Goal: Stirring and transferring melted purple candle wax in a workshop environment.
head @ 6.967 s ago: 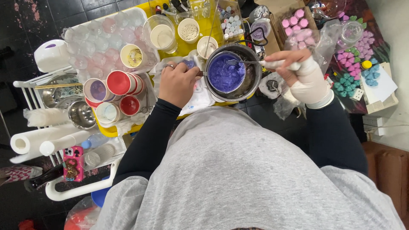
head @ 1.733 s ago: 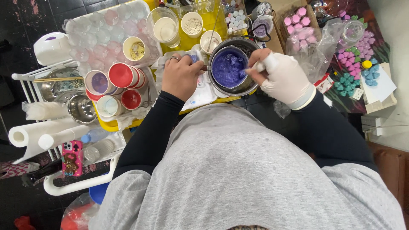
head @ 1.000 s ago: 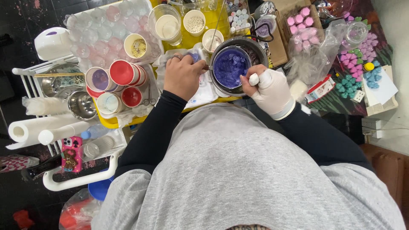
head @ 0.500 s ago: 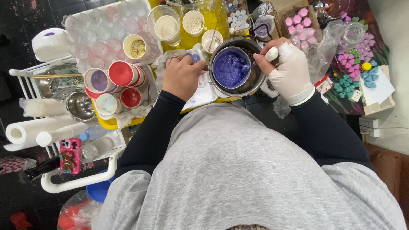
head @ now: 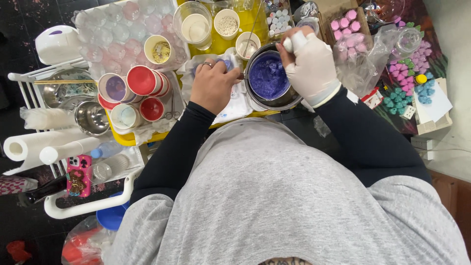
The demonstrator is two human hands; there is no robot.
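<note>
A small metal pot (head: 255, 100) holds a purple mixture (head: 267, 77) and sits on a stained white cloth (head: 234, 103) over a yellow tray (head: 122, 139). My bare left hand (head: 212, 86), ring on one finger, grips the pot's handle at its left side. My right hand (head: 310, 65), in a white glove, hovers over the pot's right rim, closed around a white stirring tool (head: 289, 45) whose lower end is hidden.
Red and white cups (head: 142, 81) crowd the tray's left. A clear mould tray (head: 122, 29) lies behind them. Pink (head: 346, 22), purple and teal moulded pieces (head: 395, 100) fill boxes at right. Paper rolls (head: 29, 145) and a pink phone (head: 77, 174) rest on a white rack.
My gloved right hand has circled around the pot's right side and moved up toward its far rim, stirring. My left hand stays on the pot's handle.
</note>
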